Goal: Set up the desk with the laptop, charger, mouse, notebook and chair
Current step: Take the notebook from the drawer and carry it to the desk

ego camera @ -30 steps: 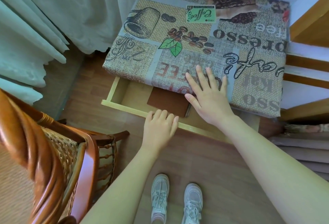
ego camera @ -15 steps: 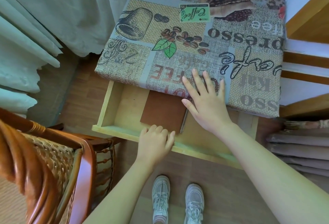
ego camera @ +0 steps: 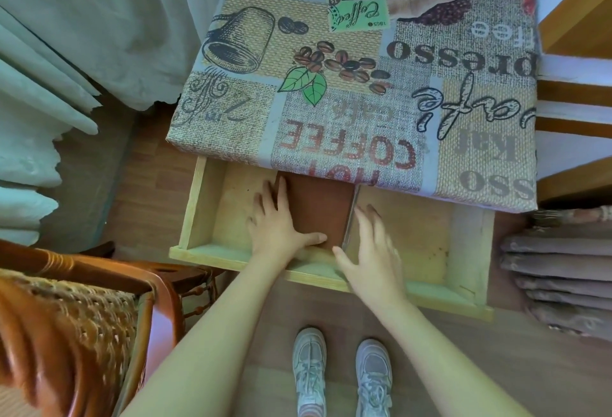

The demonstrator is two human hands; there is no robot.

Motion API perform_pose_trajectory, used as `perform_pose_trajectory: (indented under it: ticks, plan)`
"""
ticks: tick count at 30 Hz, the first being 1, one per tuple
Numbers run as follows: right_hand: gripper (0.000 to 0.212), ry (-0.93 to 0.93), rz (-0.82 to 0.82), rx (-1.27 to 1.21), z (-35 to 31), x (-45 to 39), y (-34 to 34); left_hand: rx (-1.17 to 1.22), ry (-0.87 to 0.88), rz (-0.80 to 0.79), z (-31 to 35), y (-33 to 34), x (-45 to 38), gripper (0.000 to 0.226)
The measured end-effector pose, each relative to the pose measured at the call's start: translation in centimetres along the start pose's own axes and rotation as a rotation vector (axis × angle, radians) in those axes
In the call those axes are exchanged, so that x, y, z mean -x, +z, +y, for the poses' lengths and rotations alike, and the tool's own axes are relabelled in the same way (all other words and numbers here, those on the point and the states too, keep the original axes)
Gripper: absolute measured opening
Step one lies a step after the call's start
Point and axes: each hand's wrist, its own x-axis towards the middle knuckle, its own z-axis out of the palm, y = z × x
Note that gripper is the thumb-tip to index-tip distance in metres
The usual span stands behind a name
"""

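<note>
A brown notebook (ego camera: 319, 208) lies flat in the pulled-out pale wooden drawer (ego camera: 205, 204) under the desk (ego camera: 364, 68), which wears a coffee-print cloth. A pen or thin rod (ego camera: 351, 218) lies along the notebook's right edge. My left hand (ego camera: 278, 227) rests in the drawer with fingers along the notebook's left edge and thumb across its near edge. My right hand (ego camera: 371, 251), blurred, hovers spread just right of the notebook over the drawer's front. A wicker chair (ego camera: 76, 324) with a reddish wooden frame stands at the lower left.
Pale curtains (ego camera: 66, 52) hang at the left down to the wooden floor (ego camera: 496, 367). Folded grey-brown fabric (ego camera: 563, 271) is stacked at the right. Wooden shelving (ego camera: 576, 92) flanks the desk on the right. My white sneakers (ego camera: 341, 373) stand below the drawer.
The drawer has come further out. My left hand left the drawer's front rim and went onto the notebook's left edge. My right hand dropped from the tablecloth edge into the drawer.
</note>
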Motion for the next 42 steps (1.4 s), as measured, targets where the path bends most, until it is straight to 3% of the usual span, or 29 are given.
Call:
perform_pose_trajectory:
  ticks: [2,5,10,17,26,34,42]
  plan:
    - [0.086,0.103,-0.077,-0.056,-0.3,-1.9,0.6,-0.014,0.001,-0.008,0.0,0.0,-0.3,0.142]
    - [0.093,0.102,-0.145,-0.008,-1.0,-3.5,1.6,-0.035,0.033,-0.025,0.2,0.2,-0.2,0.142]
    - [0.088,0.116,-0.134,-0.177,-1.5,-4.1,2.7,0.054,0.117,0.000,0.2,0.3,0.2,0.126]
    - [0.068,0.190,0.060,-0.376,-1.0,-4.8,2.4,0.028,0.130,-0.041,0.3,-0.2,0.9,0.135]
    - [0.064,0.225,0.046,-0.336,-0.5,-5.3,2.2,0.091,0.109,-0.019,0.1,-0.6,1.0,0.126]
    - [0.058,0.270,0.020,-0.438,0.9,-5.8,1.5,0.358,0.177,0.085,-0.5,-0.9,0.7,0.094]
    - [0.052,0.249,0.012,-0.530,0.9,-4.5,-0.3,0.492,0.252,0.029,0.3,-1.5,1.9,0.100]
